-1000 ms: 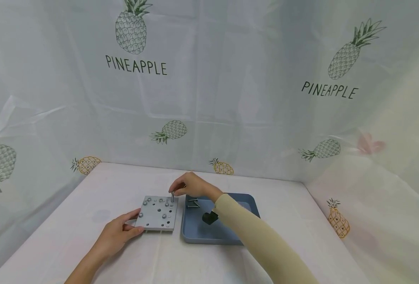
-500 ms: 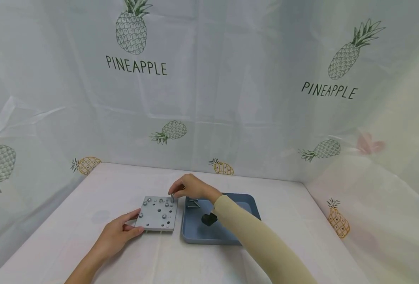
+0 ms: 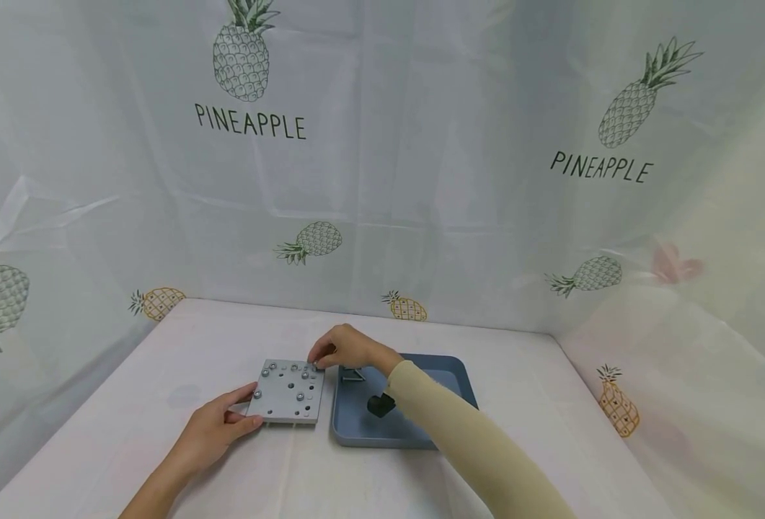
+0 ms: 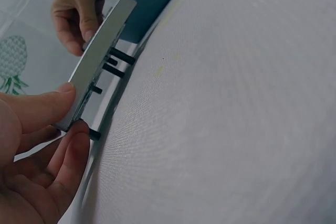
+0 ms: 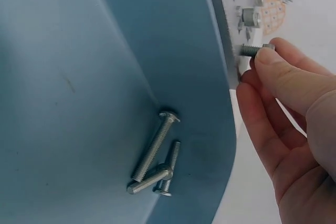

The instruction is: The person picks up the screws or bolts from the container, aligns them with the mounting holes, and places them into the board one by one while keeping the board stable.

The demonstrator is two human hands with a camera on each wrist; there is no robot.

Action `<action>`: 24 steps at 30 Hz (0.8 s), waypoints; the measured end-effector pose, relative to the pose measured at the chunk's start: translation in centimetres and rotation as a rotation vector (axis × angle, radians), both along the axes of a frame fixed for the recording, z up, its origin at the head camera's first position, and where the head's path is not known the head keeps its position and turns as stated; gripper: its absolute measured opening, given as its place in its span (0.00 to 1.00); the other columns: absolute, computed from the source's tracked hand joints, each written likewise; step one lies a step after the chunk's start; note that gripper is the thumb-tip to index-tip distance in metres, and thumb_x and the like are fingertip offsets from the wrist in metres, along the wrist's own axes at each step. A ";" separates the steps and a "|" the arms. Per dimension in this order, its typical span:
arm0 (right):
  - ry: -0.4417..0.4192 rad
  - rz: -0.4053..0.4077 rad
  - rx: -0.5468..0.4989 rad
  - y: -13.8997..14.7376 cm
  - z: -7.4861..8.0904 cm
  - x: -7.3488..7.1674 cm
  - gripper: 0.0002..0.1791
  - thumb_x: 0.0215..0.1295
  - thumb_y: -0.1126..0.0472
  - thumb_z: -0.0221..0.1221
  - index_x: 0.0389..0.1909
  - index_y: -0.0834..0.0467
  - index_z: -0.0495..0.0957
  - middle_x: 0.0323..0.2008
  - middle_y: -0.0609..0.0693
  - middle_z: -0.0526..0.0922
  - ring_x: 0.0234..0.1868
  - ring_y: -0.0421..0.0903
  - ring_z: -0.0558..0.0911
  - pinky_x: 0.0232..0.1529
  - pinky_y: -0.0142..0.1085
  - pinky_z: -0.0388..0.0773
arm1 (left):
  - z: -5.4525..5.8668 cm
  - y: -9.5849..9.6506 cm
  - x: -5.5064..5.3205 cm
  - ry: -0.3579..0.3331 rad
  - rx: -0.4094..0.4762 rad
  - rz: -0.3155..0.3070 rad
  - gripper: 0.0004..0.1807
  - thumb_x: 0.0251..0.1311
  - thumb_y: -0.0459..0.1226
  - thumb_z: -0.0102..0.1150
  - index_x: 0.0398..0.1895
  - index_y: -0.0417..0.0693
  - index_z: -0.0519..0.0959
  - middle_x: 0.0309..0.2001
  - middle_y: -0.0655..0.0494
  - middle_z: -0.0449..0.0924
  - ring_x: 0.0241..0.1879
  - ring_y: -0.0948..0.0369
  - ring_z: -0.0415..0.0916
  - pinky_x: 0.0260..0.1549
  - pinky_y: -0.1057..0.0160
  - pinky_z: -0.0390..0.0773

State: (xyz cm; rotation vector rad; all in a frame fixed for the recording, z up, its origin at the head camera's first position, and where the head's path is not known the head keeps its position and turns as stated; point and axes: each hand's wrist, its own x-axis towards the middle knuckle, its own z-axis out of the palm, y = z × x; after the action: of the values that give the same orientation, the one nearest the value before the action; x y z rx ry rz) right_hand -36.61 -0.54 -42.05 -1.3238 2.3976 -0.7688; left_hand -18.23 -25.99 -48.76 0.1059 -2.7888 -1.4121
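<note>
My left hand grips the near left corner of a grey metal plate, thumb on one side and fingers under it in the left wrist view. The plate has several holes, and several bolts stand in it. Bolt ends stick out of its underside. At the plate's far right corner my right hand pinches a bolt between thumb and fingers. The bolt is upright, with its threaded end at the plate and part of the thread still showing above the surface.
Right of the plate lies a shallow blue tray, its left wall close beside the plate. Loose bolts lie in the tray's far left corner. A black piece shows below the right wrist. Pineapple-print sheeting hangs behind the table.
My right hand has come down slightly with the bolt, which now sits lower at the plate's corner. The left hand and plate have stayed in place.
</note>
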 end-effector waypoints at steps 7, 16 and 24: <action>0.019 0.005 0.008 0.1 -0.3 0.0 0.09 0.71 0.66 0.69 0.48 0.53 0.91 0.42 0.40 0.91 0.41 0.29 0.84 0.47 0.25 0.80 | -0.2 -0.1 -0.1 0.014 -0.002 -0.015 0.44 0.64 0.48 0.75 0.80 0.45 0.69 0.71 0.41 0.76 0.41 0.63 0.82 0.39 0.66 0.75; 0.037 0.011 -0.010 1.5 0.8 0.3 0.13 0.72 0.66 0.68 0.55 0.57 0.88 0.51 0.48 0.90 0.48 0.36 0.87 0.48 0.26 0.80 | 0.1 0.1 0.1 0.000 0.001 -0.011 0.44 0.64 0.48 0.75 0.80 0.44 0.68 0.71 0.39 0.75 0.41 0.63 0.81 0.38 0.66 0.75; 0.037 -0.020 -0.020 4.5 1.6 0.5 0.16 0.74 0.66 0.65 0.60 0.62 0.85 0.58 0.57 0.87 0.52 0.44 0.88 0.51 0.28 0.81 | 0.2 0.0 0.0 -0.006 0.012 -0.013 0.43 0.65 0.46 0.74 0.80 0.43 0.67 0.72 0.38 0.74 0.41 0.62 0.81 0.36 0.66 0.75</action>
State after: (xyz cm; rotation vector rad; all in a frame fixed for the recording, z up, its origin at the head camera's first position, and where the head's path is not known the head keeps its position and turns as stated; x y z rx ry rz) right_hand -36.11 3.95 -40.42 -1.3347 2.4420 -0.7819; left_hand -18.20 -25.99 -48.57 0.0923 -2.7912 -1.4341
